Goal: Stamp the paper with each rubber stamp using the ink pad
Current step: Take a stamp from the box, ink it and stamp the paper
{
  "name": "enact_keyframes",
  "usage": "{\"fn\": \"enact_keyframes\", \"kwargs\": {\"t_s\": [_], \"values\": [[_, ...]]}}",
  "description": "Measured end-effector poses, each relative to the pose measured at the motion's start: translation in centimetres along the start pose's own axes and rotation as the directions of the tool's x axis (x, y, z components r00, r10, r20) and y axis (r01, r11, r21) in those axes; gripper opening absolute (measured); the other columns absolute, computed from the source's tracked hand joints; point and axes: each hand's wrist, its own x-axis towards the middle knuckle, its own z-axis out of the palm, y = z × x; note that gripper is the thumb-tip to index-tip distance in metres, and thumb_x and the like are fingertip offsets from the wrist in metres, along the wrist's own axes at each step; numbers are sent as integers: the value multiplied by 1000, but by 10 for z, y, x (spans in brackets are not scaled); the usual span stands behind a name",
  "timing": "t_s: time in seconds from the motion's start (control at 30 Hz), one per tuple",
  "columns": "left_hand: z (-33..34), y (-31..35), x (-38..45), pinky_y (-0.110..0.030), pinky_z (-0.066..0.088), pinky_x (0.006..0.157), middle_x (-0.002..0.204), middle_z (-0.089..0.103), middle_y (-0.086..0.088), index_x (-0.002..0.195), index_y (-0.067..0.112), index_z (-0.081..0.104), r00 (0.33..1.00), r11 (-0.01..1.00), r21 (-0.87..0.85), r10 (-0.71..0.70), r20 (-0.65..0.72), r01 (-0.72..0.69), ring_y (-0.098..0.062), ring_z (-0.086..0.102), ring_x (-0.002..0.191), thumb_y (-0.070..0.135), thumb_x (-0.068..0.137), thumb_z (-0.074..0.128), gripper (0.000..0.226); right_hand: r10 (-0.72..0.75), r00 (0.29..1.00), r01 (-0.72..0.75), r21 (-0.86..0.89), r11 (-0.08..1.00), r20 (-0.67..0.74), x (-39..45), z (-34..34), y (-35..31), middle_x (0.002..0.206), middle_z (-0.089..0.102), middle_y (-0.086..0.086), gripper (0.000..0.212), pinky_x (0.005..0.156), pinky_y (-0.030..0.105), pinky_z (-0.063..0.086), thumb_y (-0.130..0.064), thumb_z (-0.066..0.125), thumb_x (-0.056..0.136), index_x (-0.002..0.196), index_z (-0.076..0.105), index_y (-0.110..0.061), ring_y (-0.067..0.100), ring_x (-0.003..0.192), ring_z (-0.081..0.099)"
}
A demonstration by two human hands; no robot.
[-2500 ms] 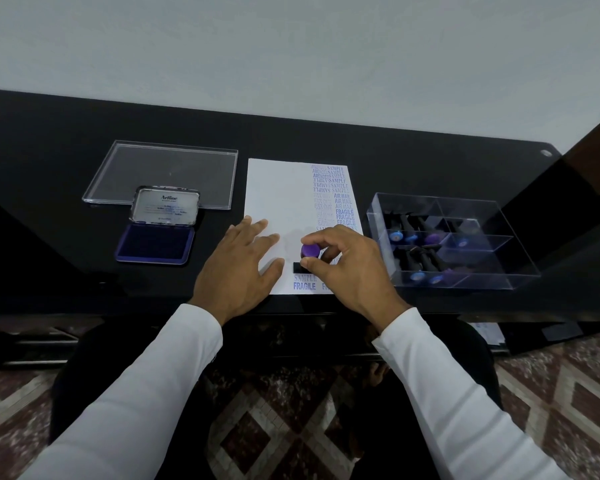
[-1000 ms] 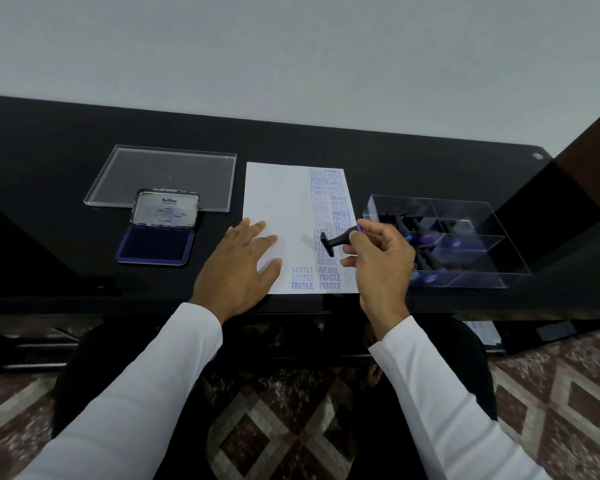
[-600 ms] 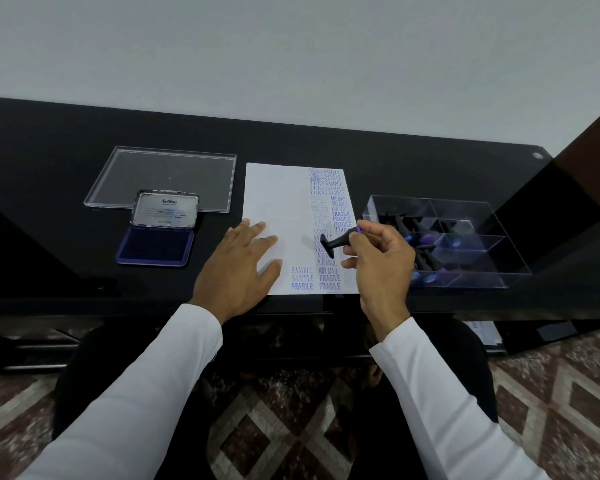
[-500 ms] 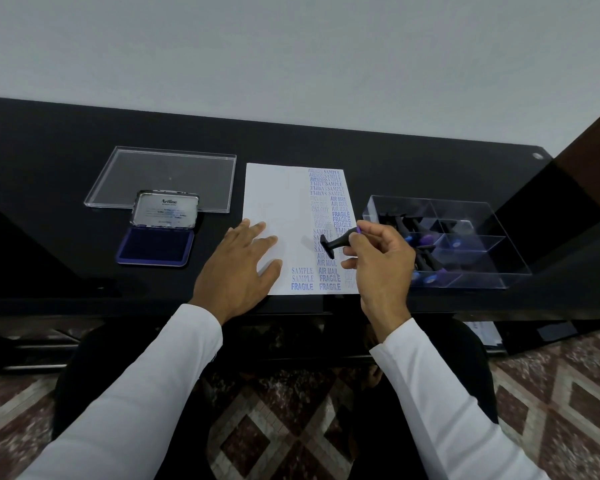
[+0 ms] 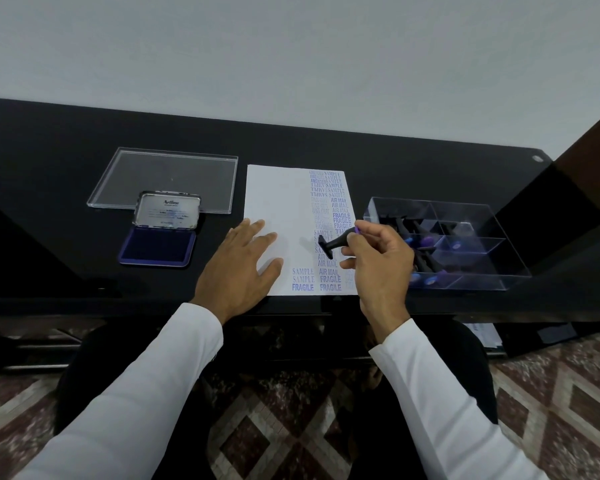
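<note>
Black flared stamp [image 5: 334,243] pinched by right hand [image 5: 378,261], white paper [image 5: 278,202]

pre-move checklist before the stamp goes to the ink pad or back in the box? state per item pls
1. Rubber stamp gripped by right hand: ok, held tilted, off the sheet.
2. Left hand flat on the paper: ok.
3. Ink pad lid open, pad exposed: ok.
4. Free space on paper: ok, left part blank.
5. Ink left on the stamp face: cannot tell.
6. Room in the clear stamp box: ok, empty compartments show.
</note>
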Motion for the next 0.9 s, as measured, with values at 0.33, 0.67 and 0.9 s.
{"fn": "enact_keyframes", "kwargs": {"t_s": [0.33,0.67,0.9], "values": [[-29,-14,-14,-32,22,115,160,37,7,146,22,53,990,998,-69,-18,-137,9,-11,17,154,46,98,58,53,-44,991,46,-13,999,129,-15,29,-12,90,73,4,21,56,31,57,-4,70,85,101,73,-17,25,74,71],[-71,-71,-53,-46,40,114,144,51,0,138,16,59,949,985,-9,-168,-266,171,-22,35,144,44,93,63,53,-97,934,137,-94,986,345,-47,93,-13,97,70,0,19,58,25,57,-12,71,88,105,72,-20,22,76,70],[-92,-116,-76,-41,34,118,150,48,-2,142,16,57,909,961,-8,-266,-320,278,-21,29,149,44,93,63,57,-151,868,234,-123,964,472,-69,149,-10,97,69,-3,23,62,25,59,-13,72,88,109,72,-24,15,76,68]]}}
